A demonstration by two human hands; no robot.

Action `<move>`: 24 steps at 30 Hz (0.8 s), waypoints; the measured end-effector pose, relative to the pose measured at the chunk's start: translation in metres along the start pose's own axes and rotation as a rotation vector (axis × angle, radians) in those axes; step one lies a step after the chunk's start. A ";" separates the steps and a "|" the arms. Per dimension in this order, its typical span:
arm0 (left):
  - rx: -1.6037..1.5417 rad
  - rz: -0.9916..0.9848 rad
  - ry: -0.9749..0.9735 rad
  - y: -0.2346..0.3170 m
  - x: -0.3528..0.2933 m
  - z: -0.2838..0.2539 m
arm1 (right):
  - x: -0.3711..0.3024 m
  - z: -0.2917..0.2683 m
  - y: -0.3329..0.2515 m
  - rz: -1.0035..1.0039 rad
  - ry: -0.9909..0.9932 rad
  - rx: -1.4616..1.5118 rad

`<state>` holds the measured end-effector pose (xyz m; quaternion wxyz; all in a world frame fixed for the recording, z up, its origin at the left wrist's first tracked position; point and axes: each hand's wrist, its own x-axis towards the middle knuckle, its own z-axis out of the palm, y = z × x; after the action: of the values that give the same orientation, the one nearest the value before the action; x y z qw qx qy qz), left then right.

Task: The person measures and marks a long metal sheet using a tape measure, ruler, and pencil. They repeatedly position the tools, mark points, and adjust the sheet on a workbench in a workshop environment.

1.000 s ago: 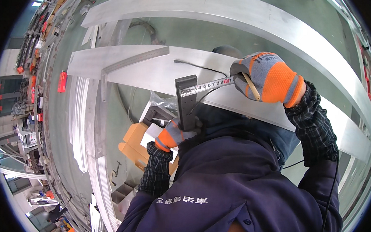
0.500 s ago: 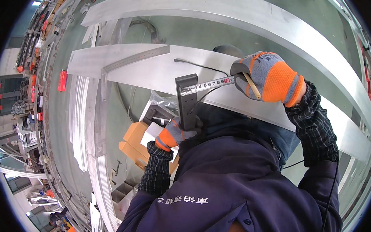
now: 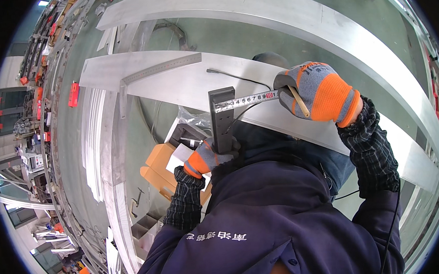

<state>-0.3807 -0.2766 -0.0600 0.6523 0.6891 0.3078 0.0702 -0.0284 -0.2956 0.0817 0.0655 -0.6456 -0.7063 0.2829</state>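
Observation:
My left hand [image 3: 208, 158], in an orange and grey work glove, is closed round the lower end of a dark rectangular bar [image 3: 222, 122] with small holes in its face. The bar stands roughly lengthwise before me. Across its upper part lies the pulled-out blade of a tape measure [image 3: 250, 100]. At the blade's right end my gloved right hand [image 3: 314, 91] is closed on the tape measure, whose case is mostly hidden by the fingers. A thin wooden pencil-like stick [image 3: 298, 102] is tucked in the same hand. A black cable [image 3: 246, 78] runs behind the blade.
A wide pale metal beam [image 3: 151, 91] lies beyond my hands, with a steel square [image 3: 162, 67] on it. A second long beam [image 3: 282, 12] stretches farther off. An opened cardboard box [image 3: 157, 166] and a clamp [image 3: 136, 202] are at lower left, near stacked metal strips [image 3: 95, 144].
Almost nothing differs. The bar, the tape blade and my right hand have shifted very slightly to the right.

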 end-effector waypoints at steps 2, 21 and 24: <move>-0.007 -0.004 -0.002 0.000 0.000 0.000 | -0.001 0.009 0.009 -0.041 0.071 0.025; -0.166 -0.073 -0.010 0.006 0.000 0.001 | -0.006 -0.004 -0.006 -0.076 0.077 0.001; -0.162 -0.074 -0.019 0.004 0.000 0.001 | -0.007 -0.003 -0.007 -0.072 0.090 0.007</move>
<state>-0.3785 -0.2769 -0.0561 0.7109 0.6228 0.3203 0.0639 -0.0318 -0.3013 0.0896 0.1095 -0.6317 -0.7244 0.2532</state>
